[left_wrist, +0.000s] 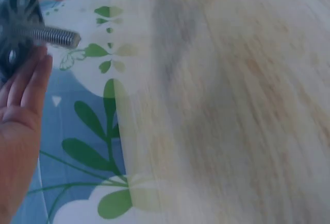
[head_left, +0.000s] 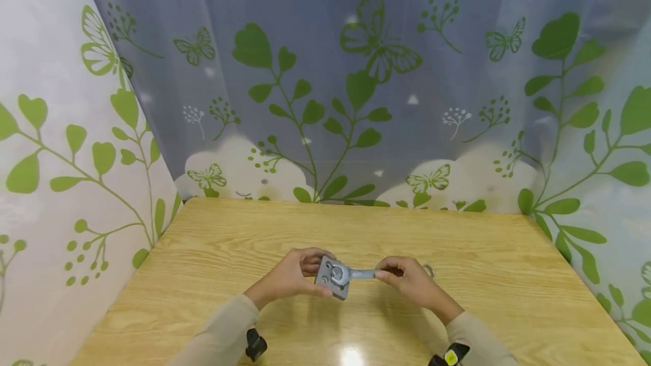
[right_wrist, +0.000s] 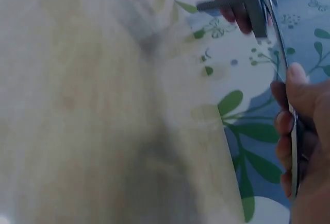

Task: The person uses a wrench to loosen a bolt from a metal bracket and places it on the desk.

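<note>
My left hand grips a square grey metal plate by its edges, thumb at the near side and fingers at the far side. Small holes show near the plate's corners. A threaded bolt sticks out of its underside in the left wrist view. One end of a steel wrench lies over the middle of the plate's upper face. My right hand holds the wrench's shank, thumb on one side and fingers curled round the other. Beyond that hand the wrench's far end shows as a rounded metal tip.
Plate and wrench are held above a wood-grain table. Behind it and at both sides hangs a curtain printed with green leaves and butterflies. Dark straps with small devices sit on both wrists, over light sleeves.
</note>
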`<state>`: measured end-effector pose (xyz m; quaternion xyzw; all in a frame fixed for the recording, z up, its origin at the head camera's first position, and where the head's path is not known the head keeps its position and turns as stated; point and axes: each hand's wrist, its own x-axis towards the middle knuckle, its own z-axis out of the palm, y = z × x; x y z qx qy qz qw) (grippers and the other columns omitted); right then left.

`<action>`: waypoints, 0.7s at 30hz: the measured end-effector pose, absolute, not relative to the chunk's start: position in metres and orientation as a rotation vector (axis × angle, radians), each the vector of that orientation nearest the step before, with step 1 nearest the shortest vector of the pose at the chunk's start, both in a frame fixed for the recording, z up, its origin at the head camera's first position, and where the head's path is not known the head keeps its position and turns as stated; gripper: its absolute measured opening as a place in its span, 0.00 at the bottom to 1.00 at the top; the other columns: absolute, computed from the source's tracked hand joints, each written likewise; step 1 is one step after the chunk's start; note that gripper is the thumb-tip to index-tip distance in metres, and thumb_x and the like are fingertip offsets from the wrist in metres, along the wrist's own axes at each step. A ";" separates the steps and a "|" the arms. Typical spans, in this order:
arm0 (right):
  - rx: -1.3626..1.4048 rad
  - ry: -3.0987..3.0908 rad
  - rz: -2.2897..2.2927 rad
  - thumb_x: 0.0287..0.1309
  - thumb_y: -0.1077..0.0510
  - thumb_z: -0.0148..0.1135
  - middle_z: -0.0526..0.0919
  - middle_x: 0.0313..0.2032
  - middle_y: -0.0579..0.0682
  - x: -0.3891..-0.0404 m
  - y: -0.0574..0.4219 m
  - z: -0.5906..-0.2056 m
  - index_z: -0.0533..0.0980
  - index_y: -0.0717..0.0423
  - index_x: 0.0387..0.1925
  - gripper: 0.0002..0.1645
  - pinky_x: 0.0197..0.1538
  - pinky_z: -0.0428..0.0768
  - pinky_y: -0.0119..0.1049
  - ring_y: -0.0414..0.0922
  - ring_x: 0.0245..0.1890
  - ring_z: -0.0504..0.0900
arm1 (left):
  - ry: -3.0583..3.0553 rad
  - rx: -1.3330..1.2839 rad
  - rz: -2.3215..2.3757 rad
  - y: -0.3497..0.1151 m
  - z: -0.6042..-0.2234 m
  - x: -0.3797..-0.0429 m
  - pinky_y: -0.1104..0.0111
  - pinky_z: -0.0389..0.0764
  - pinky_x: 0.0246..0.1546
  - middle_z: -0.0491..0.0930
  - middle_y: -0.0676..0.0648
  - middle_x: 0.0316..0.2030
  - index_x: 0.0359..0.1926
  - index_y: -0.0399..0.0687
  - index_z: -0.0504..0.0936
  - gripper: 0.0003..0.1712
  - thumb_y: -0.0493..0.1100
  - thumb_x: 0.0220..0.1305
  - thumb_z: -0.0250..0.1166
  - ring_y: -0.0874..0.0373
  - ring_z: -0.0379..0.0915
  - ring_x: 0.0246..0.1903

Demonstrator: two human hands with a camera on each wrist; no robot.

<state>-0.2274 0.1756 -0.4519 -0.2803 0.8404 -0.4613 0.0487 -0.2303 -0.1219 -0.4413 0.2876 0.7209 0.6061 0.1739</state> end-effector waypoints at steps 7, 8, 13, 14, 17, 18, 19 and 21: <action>-1.356 2.579 -1.130 0.59 0.57 0.63 0.81 0.30 0.42 -0.263 0.183 -0.422 0.82 0.51 0.34 0.04 0.37 0.75 0.34 0.34 0.30 0.72 | 1.887 0.900 1.605 -0.114 -0.438 -0.226 0.65 0.78 0.55 0.81 0.43 0.52 0.58 0.39 0.74 0.37 0.42 0.47 0.78 0.55 0.79 0.50; -1.389 2.562 -1.087 0.59 0.56 0.64 0.81 0.30 0.41 -0.267 0.181 -0.415 0.82 0.50 0.34 0.04 0.40 0.73 0.35 0.34 0.31 0.72 | 1.864 0.899 1.595 -0.113 -0.437 -0.226 0.65 0.78 0.55 0.81 0.44 0.51 0.59 0.39 0.74 0.38 0.42 0.46 0.78 0.55 0.79 0.50; -1.503 2.471 -0.900 0.58 0.50 0.63 0.80 0.29 0.36 -0.285 0.170 -0.390 0.83 0.46 0.33 0.07 0.47 0.65 0.39 0.37 0.32 0.70 | 1.743 0.958 1.570 -0.109 -0.434 -0.228 0.63 0.79 0.55 0.81 0.42 0.52 0.60 0.36 0.72 0.39 0.44 0.48 0.77 0.53 0.79 0.50; -1.515 2.455 -0.883 0.58 0.49 0.63 0.80 0.29 0.36 -0.287 0.168 -0.386 0.83 0.46 0.32 0.07 0.48 0.64 0.39 0.37 0.33 0.70 | 1.734 0.967 1.568 -0.110 -0.434 -0.228 0.63 0.79 0.55 0.81 0.42 0.52 0.60 0.35 0.72 0.40 0.45 0.48 0.77 0.53 0.79 0.50; -1.534 2.435 -0.854 0.57 0.49 0.63 0.81 0.29 0.36 -0.289 0.163 -0.380 0.83 0.46 0.32 0.08 0.49 0.64 0.40 0.37 0.33 0.70 | 1.728 0.983 1.559 -0.111 -0.434 -0.228 0.63 0.79 0.55 0.80 0.42 0.52 0.61 0.34 0.71 0.41 0.46 0.48 0.77 0.53 0.79 0.51; -1.530 2.432 -0.854 0.57 0.49 0.63 0.81 0.29 0.36 -0.289 0.162 -0.379 0.84 0.46 0.32 0.08 0.49 0.64 0.40 0.36 0.33 0.69 | 1.727 0.984 1.557 -0.111 -0.435 -0.228 0.63 0.79 0.55 0.80 0.42 0.52 0.61 0.34 0.71 0.42 0.47 0.47 0.77 0.53 0.79 0.51; -1.526 2.430 -0.854 0.57 0.49 0.64 0.81 0.29 0.36 -0.289 0.162 -0.378 0.84 0.46 0.32 0.07 0.49 0.64 0.40 0.35 0.33 0.69 | 1.724 0.986 1.556 -0.111 -0.435 -0.227 0.64 0.79 0.55 0.80 0.42 0.52 0.61 0.34 0.71 0.42 0.48 0.47 0.77 0.53 0.79 0.51; -1.524 2.434 -0.851 0.56 0.50 0.64 0.81 0.29 0.36 -0.287 0.161 -0.378 0.84 0.47 0.32 0.07 0.49 0.64 0.40 0.35 0.33 0.69 | 1.715 0.991 1.558 -0.111 -0.436 -0.227 0.64 0.79 0.55 0.80 0.42 0.52 0.61 0.34 0.71 0.43 0.49 0.47 0.77 0.53 0.79 0.51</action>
